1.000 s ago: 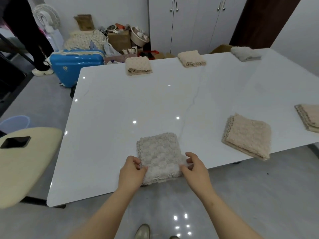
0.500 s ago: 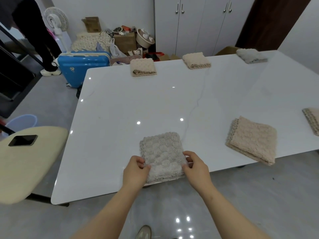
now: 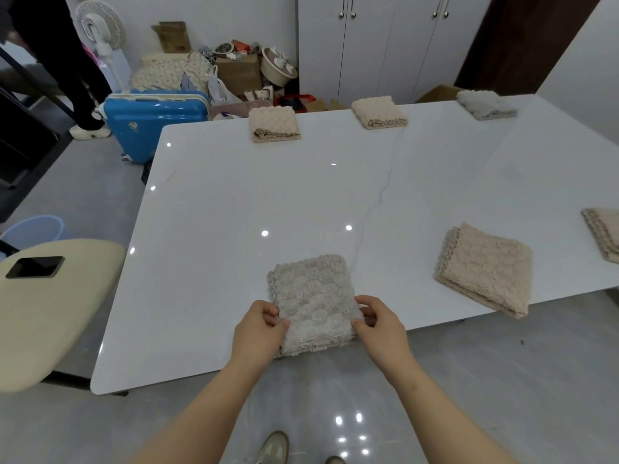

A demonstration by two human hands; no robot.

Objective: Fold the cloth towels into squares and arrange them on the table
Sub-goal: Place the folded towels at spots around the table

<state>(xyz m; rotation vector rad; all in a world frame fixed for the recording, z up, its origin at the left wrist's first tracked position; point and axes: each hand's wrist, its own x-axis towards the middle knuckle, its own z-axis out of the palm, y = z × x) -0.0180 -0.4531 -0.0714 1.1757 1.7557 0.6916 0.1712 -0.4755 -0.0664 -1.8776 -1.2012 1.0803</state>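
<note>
A grey-beige folded towel (image 3: 313, 296) lies as a square at the near edge of the white table (image 3: 234, 202). My left hand (image 3: 258, 329) pinches its near left corner and my right hand (image 3: 378, 324) pinches its near right corner. Other folded towels lie around the table: a beige one (image 3: 485, 267) at the near right, another beige one (image 3: 603, 232) cut off by the right edge, two beige ones at the far edge (image 3: 274, 123) (image 3: 380, 112), and a grey one (image 3: 485, 103) at the far right.
A cream side table (image 3: 50, 313) with a black phone (image 3: 35, 266) stands to my left. Beyond the table are a blue suitcase (image 3: 154, 118), a fan, boxes and clutter by white cabinets. A person's legs (image 3: 67, 61) stand at the far left. A pale blue bin (image 3: 33, 229) sits on the floor.
My hands have stayed on the near corners of the grey-beige towel, which has hardly shifted. The view has moved slightly to the left.
</note>
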